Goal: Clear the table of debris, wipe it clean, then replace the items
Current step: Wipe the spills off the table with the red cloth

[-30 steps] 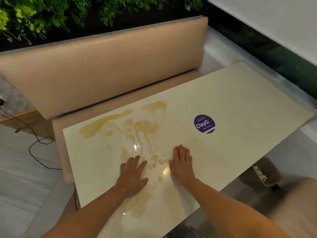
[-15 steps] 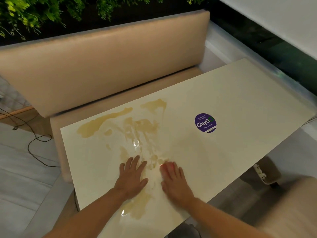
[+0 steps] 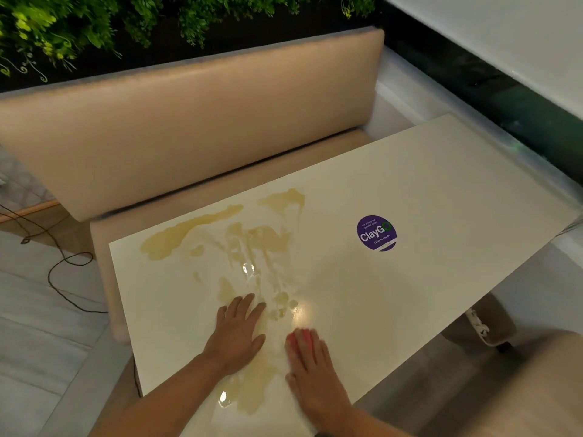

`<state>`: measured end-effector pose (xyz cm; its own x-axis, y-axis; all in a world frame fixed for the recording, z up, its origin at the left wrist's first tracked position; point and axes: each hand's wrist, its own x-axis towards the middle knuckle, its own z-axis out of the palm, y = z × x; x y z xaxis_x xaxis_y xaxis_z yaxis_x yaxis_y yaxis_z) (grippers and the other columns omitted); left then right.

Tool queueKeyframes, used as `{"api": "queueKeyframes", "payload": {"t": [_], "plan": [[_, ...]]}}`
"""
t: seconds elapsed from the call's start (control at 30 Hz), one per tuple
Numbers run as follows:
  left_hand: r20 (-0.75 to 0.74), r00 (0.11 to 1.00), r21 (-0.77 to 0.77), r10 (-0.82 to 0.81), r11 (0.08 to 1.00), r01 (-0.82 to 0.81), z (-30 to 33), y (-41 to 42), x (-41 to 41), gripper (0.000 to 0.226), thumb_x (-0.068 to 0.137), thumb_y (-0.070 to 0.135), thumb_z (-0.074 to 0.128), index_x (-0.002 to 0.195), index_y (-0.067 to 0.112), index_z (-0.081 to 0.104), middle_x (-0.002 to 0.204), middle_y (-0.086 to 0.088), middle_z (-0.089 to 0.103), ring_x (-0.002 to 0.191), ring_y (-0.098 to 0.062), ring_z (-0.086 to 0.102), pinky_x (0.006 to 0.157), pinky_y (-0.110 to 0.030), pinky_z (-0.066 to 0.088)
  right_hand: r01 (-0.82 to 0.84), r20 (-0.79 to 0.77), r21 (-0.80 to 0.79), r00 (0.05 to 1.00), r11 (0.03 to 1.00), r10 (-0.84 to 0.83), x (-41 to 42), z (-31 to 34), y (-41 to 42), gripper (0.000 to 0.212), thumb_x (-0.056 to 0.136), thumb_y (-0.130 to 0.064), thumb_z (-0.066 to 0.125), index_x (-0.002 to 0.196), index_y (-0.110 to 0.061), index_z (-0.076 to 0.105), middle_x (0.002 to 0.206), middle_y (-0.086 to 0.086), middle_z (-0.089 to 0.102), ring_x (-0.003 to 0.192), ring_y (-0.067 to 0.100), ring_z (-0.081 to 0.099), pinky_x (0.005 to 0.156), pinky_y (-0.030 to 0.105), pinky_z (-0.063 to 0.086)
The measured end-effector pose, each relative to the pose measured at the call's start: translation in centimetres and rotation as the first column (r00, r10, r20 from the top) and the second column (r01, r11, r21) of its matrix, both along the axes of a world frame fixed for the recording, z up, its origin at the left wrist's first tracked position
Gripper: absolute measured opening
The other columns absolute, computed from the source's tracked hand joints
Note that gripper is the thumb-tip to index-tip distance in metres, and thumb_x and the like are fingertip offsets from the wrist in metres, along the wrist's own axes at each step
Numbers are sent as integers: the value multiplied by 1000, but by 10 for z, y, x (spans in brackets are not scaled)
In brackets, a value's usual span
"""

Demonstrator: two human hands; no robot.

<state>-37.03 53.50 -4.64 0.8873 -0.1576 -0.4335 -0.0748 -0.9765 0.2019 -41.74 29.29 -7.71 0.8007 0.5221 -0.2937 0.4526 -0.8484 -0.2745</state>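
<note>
A cream table (image 3: 441, 190) carries a wide yellowish-brown spill (image 3: 195, 231), smeared across its left half down to the near edge. My left hand (image 3: 238, 334) lies flat on the table with fingers spread, at the edge of the wet smear. My right hand (image 3: 310, 370) presses flat on a pinkish-red cloth (image 3: 301, 335); only a bit of it shows under the fingertips. The hand is blurred by motion.
A round purple ClayGo sticker (image 3: 376, 233) is on the table's middle. A beige padded bench (image 3: 195, 127) runs along the far side. A black cable (image 3: 60, 266) lies on the floor at left. A small bin with white scraps (image 3: 482, 323) stands under the right edge.
My right hand has slid with the cloth toward me and to the left across the table. My left hand has stayed where it was.
</note>
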Motion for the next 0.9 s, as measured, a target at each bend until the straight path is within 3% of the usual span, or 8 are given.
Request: {"api": "queueKeyframes", "payload": {"t": [0.1,0.2,0.27,0.37,0.47,0.63,0.77,0.9], "plan": [[7,999,12,46,999,-47,-1,10,3,92,79,72,5,162,32,3,169,-8,-12,155,-34,-14,123,-53,-4,-149,21,-61,988,987,150,2,1,-13,73,97,-44,49,160,-14,26,167,13,23,153,39,18,113,53,23],[-26,998,18,63,998,-62,-2,15,4,93,79,75,7,162,33,0,169,-7,-17,155,-32,-16,123,-52,-4,-217,2,-55,976,975,218,48,12,-16,65,106,-43,33,163,-20,10,171,6,5,156,33,1,118,57,6],[-17,997,8,71,997,-71,-3,15,4,89,84,75,14,162,33,2,169,-7,-16,155,-33,-15,123,-53,-3,-84,-34,-39,996,996,82,90,18,-6,64,107,-41,26,163,-22,1,171,3,-9,156,31,-12,121,61,1],[-17,998,14,68,998,-68,-4,15,2,81,94,70,26,162,34,1,169,-6,-17,155,-32,-15,123,-53,-3,124,-56,-64,990,990,-128,145,22,10,64,106,-40,26,161,-17,2,169,7,-7,155,38,-5,122,62,8],[-8,998,-4,69,998,-69,-4,18,1,80,92,71,21,162,35,1,169,-4,-16,155,-30,-16,124,-52,-4,159,-51,-34,986,987,-161,150,21,23,65,105,-40,23,161,-13,4,169,13,-5,154,43,-3,122,58,14],[9,998,-26,62,998,-62,-9,23,0,82,87,72,9,161,38,2,169,-2,-15,155,-29,-14,123,-50,-4,-109,-40,127,993,986,115,56,17,4,62,111,-42,23,164,-21,-2,170,-1,-16,156,29,-19,126,46,-4],[18,998,-19,66,998,-66,-11,22,0,78,92,69,16,161,38,2,169,-3,-15,155,-30,-13,123,-51,-3,-258,62,65,965,964,254,42,12,-60,59,110,-44,28,164,-25,13,172,-1,2,157,30,3,123,45,8],[40,997,-16,65,998,-65,-12,21,2,75,94,67,22,162,36,12,170,-6,-5,156,-35,-1,122,-55,5,69,37,-17,997,998,-68,115,16,-82,63,105,-44,26,162,-30,6,169,-2,3,155,30,4,121,55,21]]}}
